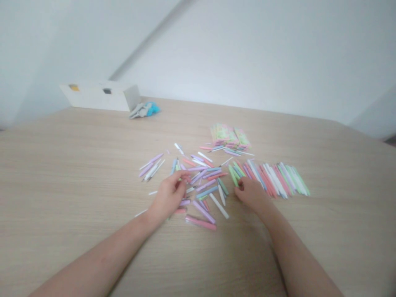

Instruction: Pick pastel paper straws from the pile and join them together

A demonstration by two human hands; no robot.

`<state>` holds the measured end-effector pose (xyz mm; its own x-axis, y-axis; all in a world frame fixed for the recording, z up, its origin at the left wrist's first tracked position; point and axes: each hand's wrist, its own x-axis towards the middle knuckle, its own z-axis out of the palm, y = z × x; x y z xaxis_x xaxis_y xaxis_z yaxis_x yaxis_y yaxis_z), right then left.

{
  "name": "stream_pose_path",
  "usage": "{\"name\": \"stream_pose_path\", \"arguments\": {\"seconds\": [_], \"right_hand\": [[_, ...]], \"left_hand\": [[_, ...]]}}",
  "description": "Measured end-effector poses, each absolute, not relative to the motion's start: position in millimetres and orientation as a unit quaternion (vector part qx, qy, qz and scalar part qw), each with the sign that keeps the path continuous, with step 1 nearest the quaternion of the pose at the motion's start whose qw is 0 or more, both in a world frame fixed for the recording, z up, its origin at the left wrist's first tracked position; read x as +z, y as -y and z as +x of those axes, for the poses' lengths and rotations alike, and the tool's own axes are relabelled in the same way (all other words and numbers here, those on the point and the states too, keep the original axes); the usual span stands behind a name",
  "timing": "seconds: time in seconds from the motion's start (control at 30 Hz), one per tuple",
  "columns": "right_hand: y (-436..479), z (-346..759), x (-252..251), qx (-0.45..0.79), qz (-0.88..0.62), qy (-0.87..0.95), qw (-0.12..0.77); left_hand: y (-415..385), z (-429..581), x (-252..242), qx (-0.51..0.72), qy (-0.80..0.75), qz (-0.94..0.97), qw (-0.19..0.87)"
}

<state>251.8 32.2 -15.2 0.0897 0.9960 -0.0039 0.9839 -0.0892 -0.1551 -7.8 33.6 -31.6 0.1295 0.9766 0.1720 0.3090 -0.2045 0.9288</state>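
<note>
Many pastel pens lie scattered on the wooden table, among them a pink pen (201, 222) and a white pen (219, 206) near the front. My left hand (170, 192) is over the left part of this pile, its fingers curled; whether something small is between them is too blurred to tell. At the left end of a row of side-by-side pens (274, 178), my right hand (250, 192) has its fingers bent together beside a green pen (233, 175). What those fingers hold, if anything, is hidden.
Small patterned packs (229, 136) are stacked behind the pens. Farther back on the left stands a long white box (99, 97), with a crumpled grey and blue item (144, 109) at its right end. A pale wall rises behind the table (77, 165).
</note>
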Motion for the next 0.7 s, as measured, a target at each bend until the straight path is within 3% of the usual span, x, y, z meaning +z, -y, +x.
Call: {"name": "stream_pose_path", "arguments": {"seconds": [0.7], "right_hand": [[-36.5,258.3,-24.0,0.01,-0.76,0.649,0.038]], "left_hand": [[-36.2,-9.9,-31.3,0.422,-0.519,0.654,0.354]]}}
